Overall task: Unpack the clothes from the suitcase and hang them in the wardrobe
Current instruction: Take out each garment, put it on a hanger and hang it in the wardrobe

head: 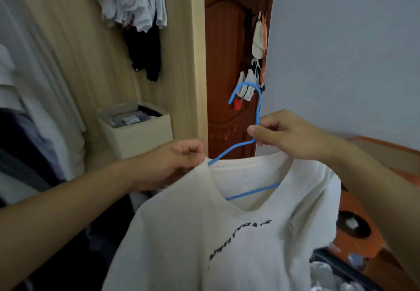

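Right hand (279, 133) pinches the blue hanger (234, 148) at its neck; left hand (172, 161) grips the cream T-shirt (227, 233) shoulder, which should settle squarely over the hanger's arm.

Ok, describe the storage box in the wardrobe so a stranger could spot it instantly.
Start at the open wardrobe on the left and follow its wood-grain back wall down to the shelf. The storage box sits there in the corner: a cream, lidless fabric cube with folded clothes inside, unlike the hanging garments around it.
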